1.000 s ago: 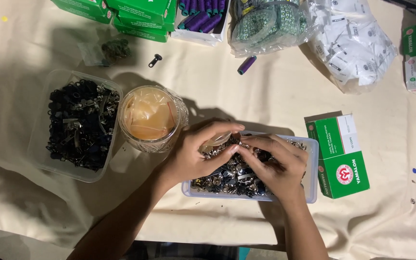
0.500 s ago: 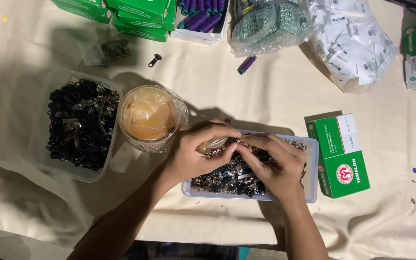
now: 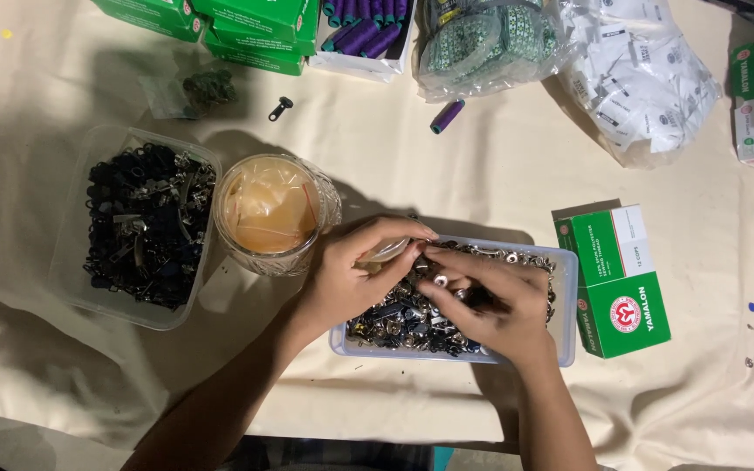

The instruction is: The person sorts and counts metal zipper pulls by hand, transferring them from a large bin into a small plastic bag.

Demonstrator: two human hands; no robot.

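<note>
Cloth of a pale cream colour is spread over the worktop, and at the far left a clear plastic tub is set on it, filled with dark zipper sliders. Just beside the tub, a cut-glass jar is stood upright, with a crumpled yellowish plastic bag tucked inside. Behind these, near the top edge, a small dark loose part is seen on the cloth, below a stack of green boxes. The left hand is held over the near-left end of a shallow clear tray, its fingers curled together around a small pale piece, though what that piece is cannot be told. The tray is filled with small metal fasteners, silver and dark mixed. The right hand is laid over the middle of the tray, its fingers drawn together and touching the fasteners at the tips of the left hand; whether one is pinched cannot be told. A purple spool is lying alone on the cloth farther back. Just to the right of the tray, a green and white carton is placed flat, and a clear bag of white packets is seen behind it.
</note>
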